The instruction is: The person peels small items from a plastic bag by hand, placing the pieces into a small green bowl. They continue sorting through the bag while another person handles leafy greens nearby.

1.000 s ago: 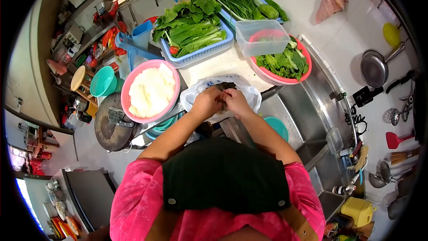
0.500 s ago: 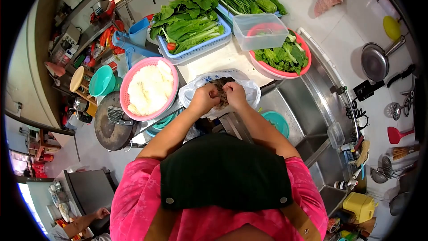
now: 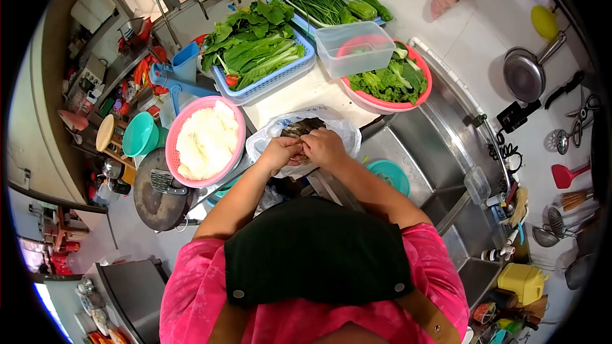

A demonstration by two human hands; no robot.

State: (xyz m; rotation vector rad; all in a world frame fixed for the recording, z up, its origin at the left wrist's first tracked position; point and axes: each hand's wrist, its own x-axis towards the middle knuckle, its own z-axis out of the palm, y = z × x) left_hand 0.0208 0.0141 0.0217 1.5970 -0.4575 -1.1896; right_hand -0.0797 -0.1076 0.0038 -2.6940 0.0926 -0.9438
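A white plastic bag point(image 3: 258, 143) with blue print lies open on the counter in front of me. Inside it is a heap of greyish-brown pieces point(image 3: 303, 127) that look like raw shrimp. Over the bag's near side, my left hand point(image 3: 281, 154) is closed in a pinch. My right hand point(image 3: 324, 147) is pinched too, its fingertips meeting those of the left. Whatever sits between the fingers is too small and hidden to make out.
To the left stand a pink basket point(image 3: 171, 146) of pale shredded food and a round chopping board point(image 3: 150, 200). Behind are a blue basket point(image 3: 274, 73) of leafy greens, a clear plastic box point(image 3: 354, 54) and a red basin point(image 3: 382, 107). A steel sink point(image 3: 427, 134) holds a teal bowl point(image 3: 395, 175).
My hands have come together, fingertips now meeting at the bag's near side; before, they were apart over its contents. The whole view has shifted slightly.
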